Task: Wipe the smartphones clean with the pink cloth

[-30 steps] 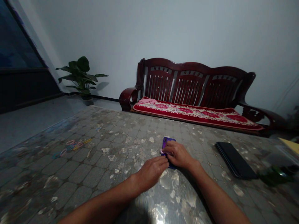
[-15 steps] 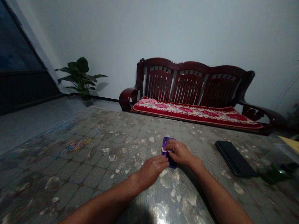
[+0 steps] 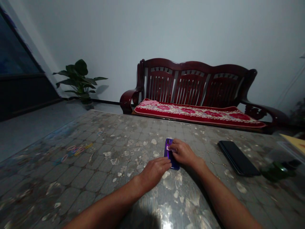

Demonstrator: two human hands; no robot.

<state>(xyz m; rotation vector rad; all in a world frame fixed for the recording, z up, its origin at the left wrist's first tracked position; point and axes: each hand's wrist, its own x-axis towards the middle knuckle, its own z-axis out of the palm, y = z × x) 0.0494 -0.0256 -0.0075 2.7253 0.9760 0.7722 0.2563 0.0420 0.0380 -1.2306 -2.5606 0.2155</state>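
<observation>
Purple phone (image 3: 170, 156) lies back-up on the patterned table (image 3: 133, 136), camera end away from you. Your right hand (image 3: 184, 153) pinches a small pale piece (image 3: 168, 148) against its back; your left hand (image 3: 153, 171) rests fingers together at its near-left edge, thumb hidden, grip impossible to tell.

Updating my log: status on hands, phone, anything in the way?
Right hand holding small pale piece on purple phone. Left hand touching phone's near part. Phone flat, back up. Flat black object off right, out of the way.
</observation>
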